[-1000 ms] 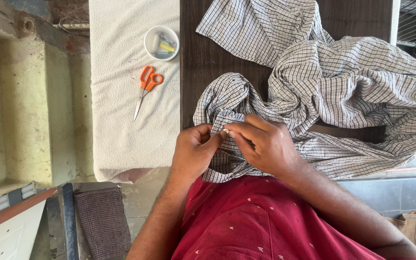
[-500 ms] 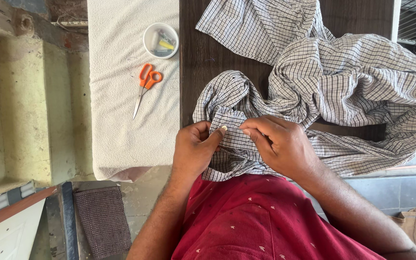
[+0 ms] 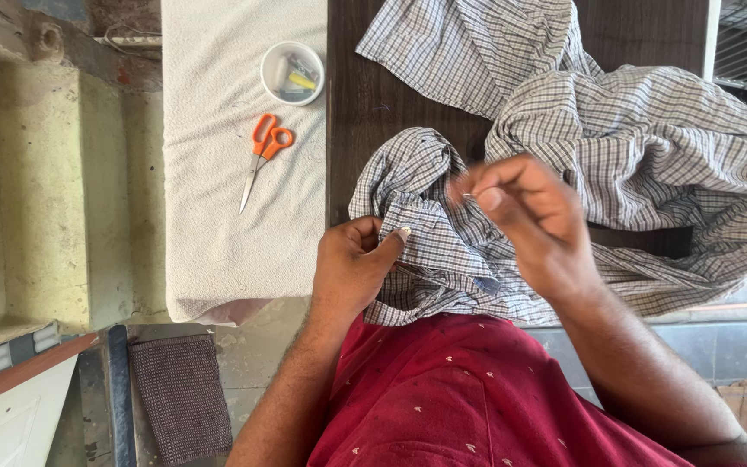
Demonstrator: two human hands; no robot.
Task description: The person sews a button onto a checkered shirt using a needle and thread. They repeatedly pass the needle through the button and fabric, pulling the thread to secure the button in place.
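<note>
At a dark wooden table [image 3: 365, 112], the left hand [image 3: 352, 264] is pinching a checked cotton shirt [image 3: 633, 147] at its near edge, while the right hand [image 3: 529, 212] is pinching a thin needle (blurred); stitching looks unfinished, orange-handled scissors [image 3: 263, 151] lying unused nearby.

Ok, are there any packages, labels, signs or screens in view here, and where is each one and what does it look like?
No signs, screens or readable labels show.
Small round white plastic container: on the white towel-covered surface, above the orange-handled scissors; open-topped, holding a few small items, one yellow.
Small dark patch, perhaps a garment tag: on the checked shirt near the person's chest; too blurred to tell.
</note>
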